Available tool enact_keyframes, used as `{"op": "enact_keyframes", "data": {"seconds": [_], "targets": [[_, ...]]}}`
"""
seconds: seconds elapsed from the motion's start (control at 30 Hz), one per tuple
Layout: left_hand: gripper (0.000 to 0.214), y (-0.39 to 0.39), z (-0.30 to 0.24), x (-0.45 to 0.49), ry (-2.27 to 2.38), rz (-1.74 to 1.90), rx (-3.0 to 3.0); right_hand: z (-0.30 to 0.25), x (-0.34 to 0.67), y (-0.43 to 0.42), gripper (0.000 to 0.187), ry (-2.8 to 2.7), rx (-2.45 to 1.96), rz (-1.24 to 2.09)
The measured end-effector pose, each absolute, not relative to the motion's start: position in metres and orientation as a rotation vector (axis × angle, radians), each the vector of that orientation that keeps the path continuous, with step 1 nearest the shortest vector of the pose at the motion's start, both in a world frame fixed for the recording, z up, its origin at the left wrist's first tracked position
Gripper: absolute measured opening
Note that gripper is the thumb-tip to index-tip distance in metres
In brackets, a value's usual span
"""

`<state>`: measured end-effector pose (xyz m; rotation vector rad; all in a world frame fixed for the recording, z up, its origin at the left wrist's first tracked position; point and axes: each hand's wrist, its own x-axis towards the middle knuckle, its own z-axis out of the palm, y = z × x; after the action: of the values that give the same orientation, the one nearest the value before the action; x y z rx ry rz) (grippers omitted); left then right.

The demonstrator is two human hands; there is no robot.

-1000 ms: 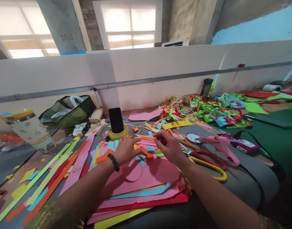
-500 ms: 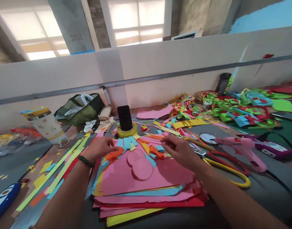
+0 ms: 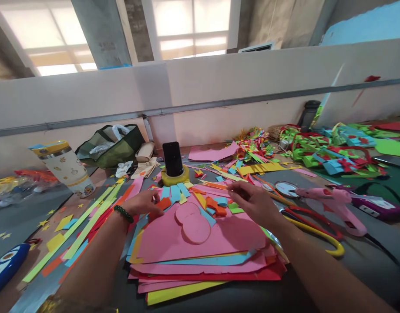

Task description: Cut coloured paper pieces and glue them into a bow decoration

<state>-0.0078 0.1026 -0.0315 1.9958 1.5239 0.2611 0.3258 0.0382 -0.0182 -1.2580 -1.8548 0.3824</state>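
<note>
A stack of coloured sheets (image 3: pixel 200 267) lies in front of me, with pink on top. On it rests a pink paper cutout (image 3: pixel 196 226) shaped like two overlapping circles. My left hand (image 3: pixel 144 204), with a green bead bracelet (image 3: pixel 123 213) at the wrist, is over the stack's far left corner. Its loosely bent fingers are apart, beside orange scraps (image 3: pixel 163 204). To the right, my right hand (image 3: pixel 252 201) hovers with thumb and forefinger apart and nothing visible between them. Folded orange pieces (image 3: pixel 216 207) and green scraps (image 3: pixel 235 208) lie near its fingertips.
A phone (image 3: pixel 173 159) stands upright in a yellow tape roll (image 3: pixel 175 177). Scissors (image 3: pixel 317 230), a pink glue gun (image 3: pixel 330 200) and its cord are on the right. A tumbler (image 3: pixel 64 168), a green bag (image 3: pixel 111 147) and paper strips (image 3: pixel 89 226) occupy the left.
My right hand has shifted a little right, uncovering more green scraps. My left hand has drawn slightly left and its fingers have lowered. The double-circle cutout stays in place on the stack.
</note>
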Motion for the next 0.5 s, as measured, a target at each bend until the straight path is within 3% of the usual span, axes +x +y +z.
{"op": "enact_keyframes", "data": {"seconds": [0.3, 0.5], "targets": [[0.021, 0.089, 0.001, -0.01, 1.435, 0.389, 1.971, -0.003, 0.381, -0.016, 0.033, -1.474, -1.462, 0.117], [0.036, 0.058, 0.022, 0.015, 1.24, 0.433, 2.082, -0.006, 0.459, -0.038, 0.047, -1.094, -2.181, -0.067]]}}
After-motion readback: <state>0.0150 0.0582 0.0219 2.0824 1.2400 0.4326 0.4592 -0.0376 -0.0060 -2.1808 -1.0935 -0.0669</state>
